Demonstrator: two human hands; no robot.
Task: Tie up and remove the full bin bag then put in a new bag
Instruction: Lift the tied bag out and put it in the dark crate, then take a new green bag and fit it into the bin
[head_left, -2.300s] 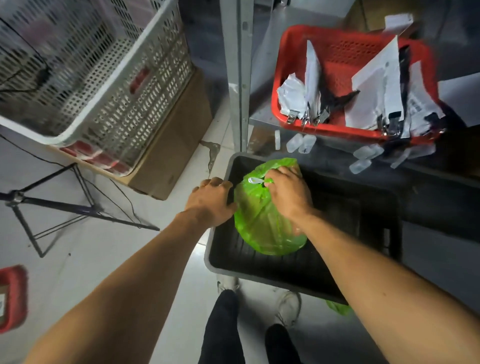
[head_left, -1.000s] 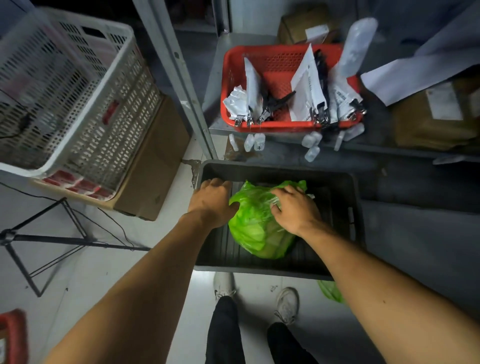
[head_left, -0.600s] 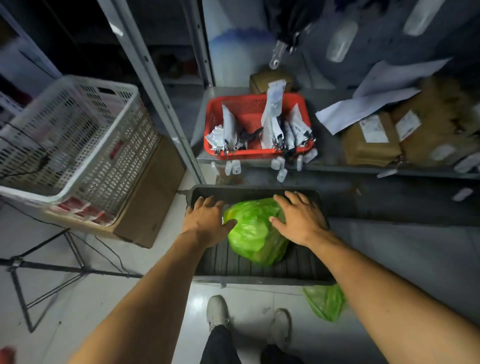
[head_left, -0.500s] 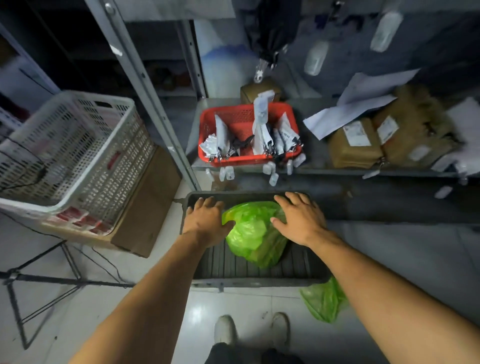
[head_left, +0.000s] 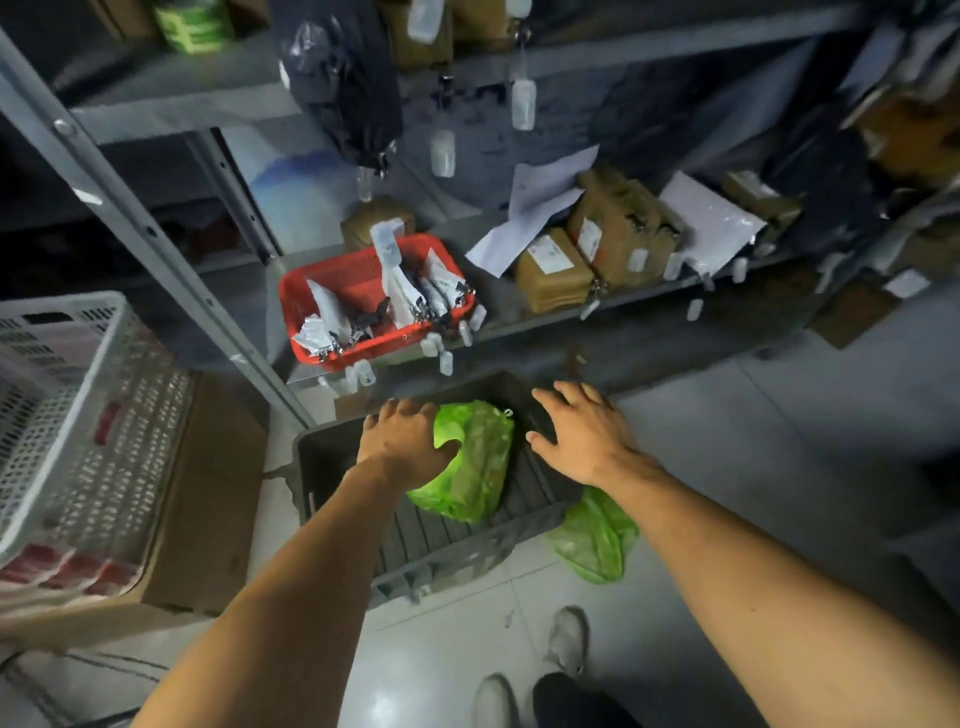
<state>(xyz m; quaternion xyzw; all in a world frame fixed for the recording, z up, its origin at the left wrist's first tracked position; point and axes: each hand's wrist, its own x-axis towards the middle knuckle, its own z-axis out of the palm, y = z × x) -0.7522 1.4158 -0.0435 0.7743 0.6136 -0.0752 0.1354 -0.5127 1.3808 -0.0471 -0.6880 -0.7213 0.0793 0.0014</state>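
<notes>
A full green bag (head_left: 475, 462) lies in a dark grey plastic tray (head_left: 447, 540) on the floor, below the shelves. My left hand (head_left: 402, 441) rests flat against the bag's left side, fingers spread, thumb on the plastic. To the right of the bag, my right hand (head_left: 584, 434) hovers open over the tray's right edge, a small gap away from the bag. A second green bag (head_left: 597, 540) lies crumpled on the floor just right of the tray.
A red basket (head_left: 358, 306) of packets sits on the low metal shelf behind the tray, with brown parcels (head_left: 587, 260) to its right. A white crate (head_left: 78, 410) on a cardboard box (head_left: 208, 499) stands to the left. My feet (head_left: 540, 670) are just in front.
My right hand has let go of the bag's top and pulled away to the right. The left hand stays on the bag. The camera has risen and tilted, showing more shelves.
</notes>
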